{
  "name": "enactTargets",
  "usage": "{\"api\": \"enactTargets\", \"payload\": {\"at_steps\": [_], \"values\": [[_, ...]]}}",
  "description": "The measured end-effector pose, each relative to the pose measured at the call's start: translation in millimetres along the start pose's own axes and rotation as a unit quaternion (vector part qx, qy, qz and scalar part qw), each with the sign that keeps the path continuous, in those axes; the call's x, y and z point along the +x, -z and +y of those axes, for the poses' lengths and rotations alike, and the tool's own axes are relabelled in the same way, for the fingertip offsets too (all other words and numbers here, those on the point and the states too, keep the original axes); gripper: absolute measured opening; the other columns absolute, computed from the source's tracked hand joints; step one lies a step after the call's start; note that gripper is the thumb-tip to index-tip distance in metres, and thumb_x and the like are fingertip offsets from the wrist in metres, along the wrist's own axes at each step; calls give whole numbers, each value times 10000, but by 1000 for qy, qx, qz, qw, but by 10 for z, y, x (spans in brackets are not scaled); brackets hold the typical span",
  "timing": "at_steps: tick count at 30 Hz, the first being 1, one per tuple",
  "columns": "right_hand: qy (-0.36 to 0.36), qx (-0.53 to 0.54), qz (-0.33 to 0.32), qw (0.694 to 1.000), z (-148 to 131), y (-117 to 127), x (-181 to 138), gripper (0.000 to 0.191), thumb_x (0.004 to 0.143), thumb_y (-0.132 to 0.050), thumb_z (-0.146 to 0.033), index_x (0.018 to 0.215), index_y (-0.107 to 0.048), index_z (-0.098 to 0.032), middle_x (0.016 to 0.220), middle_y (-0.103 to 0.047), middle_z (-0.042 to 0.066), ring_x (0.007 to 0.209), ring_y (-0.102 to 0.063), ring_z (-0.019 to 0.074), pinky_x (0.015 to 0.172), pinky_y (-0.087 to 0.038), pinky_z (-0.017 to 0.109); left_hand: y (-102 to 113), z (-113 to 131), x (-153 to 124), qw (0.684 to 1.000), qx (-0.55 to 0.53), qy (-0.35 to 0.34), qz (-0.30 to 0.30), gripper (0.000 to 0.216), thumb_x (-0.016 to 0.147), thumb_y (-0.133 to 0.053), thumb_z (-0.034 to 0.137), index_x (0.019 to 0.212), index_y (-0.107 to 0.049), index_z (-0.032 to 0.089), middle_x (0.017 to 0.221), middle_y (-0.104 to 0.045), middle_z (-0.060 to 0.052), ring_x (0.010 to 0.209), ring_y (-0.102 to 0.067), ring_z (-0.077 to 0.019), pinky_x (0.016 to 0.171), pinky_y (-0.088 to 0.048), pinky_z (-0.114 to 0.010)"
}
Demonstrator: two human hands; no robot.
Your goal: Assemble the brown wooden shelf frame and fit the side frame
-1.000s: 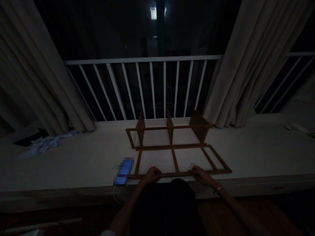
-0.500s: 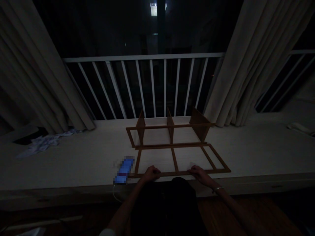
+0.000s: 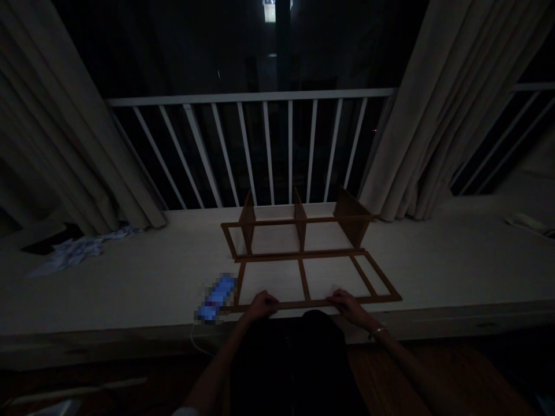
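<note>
A flat brown ladder-like frame [image 3: 304, 281] with crossbars lies on the pale window ledge in front of me. My left hand [image 3: 261, 304] is closed on its near rail, left of the middle crossbar. Farther right, my right hand [image 3: 346, 301] pinches the same rail. Directly behind lies a second brown frame [image 3: 277, 221] on its side, with several upright shelf boards [image 3: 300, 219] fixed to it, like part of a shelf rack. A phone [image 3: 217, 297], blurred out and lit blue, lies by the flat frame's left end with a white cable attached.
White railing bars [image 3: 290, 150] stand behind the ledge [image 3: 455, 260], before a dark window. Curtains [image 3: 407, 133] hang on both sides. Crumpled papers [image 3: 80, 249] lie on the ledge at left. The room is dim.
The flat frame has slid slightly to the left, with both hands moving along on its near rail. The frame with the boards has stayed in place.
</note>
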State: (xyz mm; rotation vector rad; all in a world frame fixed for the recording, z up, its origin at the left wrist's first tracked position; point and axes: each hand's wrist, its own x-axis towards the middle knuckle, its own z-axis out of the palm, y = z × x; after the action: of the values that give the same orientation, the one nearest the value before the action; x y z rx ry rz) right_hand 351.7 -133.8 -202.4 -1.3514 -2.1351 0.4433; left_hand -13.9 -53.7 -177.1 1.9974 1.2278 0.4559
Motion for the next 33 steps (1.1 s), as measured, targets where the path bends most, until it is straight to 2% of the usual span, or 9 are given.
{"api": "enactTargets", "payload": {"at_steps": [4, 6, 8, 10, 13, 16, 19, 23, 33], "values": [[-4, 5, 1, 1000, -7, 9, -2, 306, 830, -420, -281, 1093, -575, -267, 923, -550, 69, 867, -489, 172, 766, -400, 310, 24, -47, -14, 999, -3, -52, 12, 309, 619, -613, 354, 850, -668, 155, 823, -595, -41, 777, -537, -153, 722, -418, -256], [-5, 8, 0, 1000, 5, 11, -2, 307, 829, -420, -271, 1095, -573, -268, 921, -549, 66, 865, -490, 169, 766, -401, 310, 109, -147, -25, 995, 3, -82, 53, 303, 643, -596, 334, 894, -637, 169, 881, -580, -47, 851, -525, -162, 778, -408, -276], [-5, 11, -3, 1000, 13, 12, -3, 309, 826, -424, -263, 1098, -570, -265, 918, -549, 64, 862, -491, 167, 763, -403, 309, 273, -294, -50, 989, 36, -79, 119, 298, 654, -575, 300, 922, -596, 173, 932, -555, -50, 906, -506, -175, 821, -394, -308], [-5, 15, -4, 1000, 11, 13, -7, 312, 824, -428, -261, 1103, -567, -259, 925, -548, 65, 867, -492, 168, 764, -404, 308, 499, -467, -104, 974, 101, -24, 203, 316, 656, -556, 297, 937, -552, 152, 940, -534, -63, 919, -495, -193, 832, -385, -340], [-7, 17, 4, 1000, 0, 10, -21, 312, 825, -426, -265, 1104, -565, -261, 940, -549, 68, 883, -493, 175, 775, -403, 315, 855, -723, -245, 921, 211, 113, 307, 489, 632, -572, 359, 1051, -468, 132, 1028, -495, -109, 1009, -450, -257, 847, -359, -397], [-13, 17, 16, 1000, 5, -6, -35, 304, 821, -431, -279, 1091, -572, -271, 944, -551, 69, 887, -497, 185, 780, -405, 328, 1099, -928, -404, 885, 261, 230, 309, 735, 577, -614, 423, 1198, -338, 144, 1136, -441, -140, 1082, -402, -300, 832, -360, -417], [-18, 20, 20, 999, 30, -28, -40, 300, 817, -436, -291, 1082, -577, -273, 950, -548, 71, 889, -498, 190, 783, -408, 338, 1184, -1051, -488, 874, 268, 292, 283, 888, 545, -629, 482, 1270, -231, 159, 1177, -418, -153, 1109, -386, -319, 833, -357, -433], [-16, 23, 19, 999, 63, -46, -36, 306, 816, -433, -280, 1087, -573, -267, 951, -543, 70, 894, -492, 188, 787, -409, 340, 1129, -1086, -472, 885, 260, 295, 248, 919, 547, -621, 496, 1286, -197, 152, 1212, -399, -162, 1134, -369, -324, 840, -358, -435], [-11, 22, 15, 1000, 81, -51, -41, 316, 812, -432, -257, 1101, -561, -260, 965, -534, 71, 913, -484, 189, 806, -401, 348, 1089, -1033, -451, 875, 270, 298, 270, 869, 580, -580, 490, 1275, -194, 141, 1197, -409, -181, 1077, -418, -332, 799, -378, -445]]}}
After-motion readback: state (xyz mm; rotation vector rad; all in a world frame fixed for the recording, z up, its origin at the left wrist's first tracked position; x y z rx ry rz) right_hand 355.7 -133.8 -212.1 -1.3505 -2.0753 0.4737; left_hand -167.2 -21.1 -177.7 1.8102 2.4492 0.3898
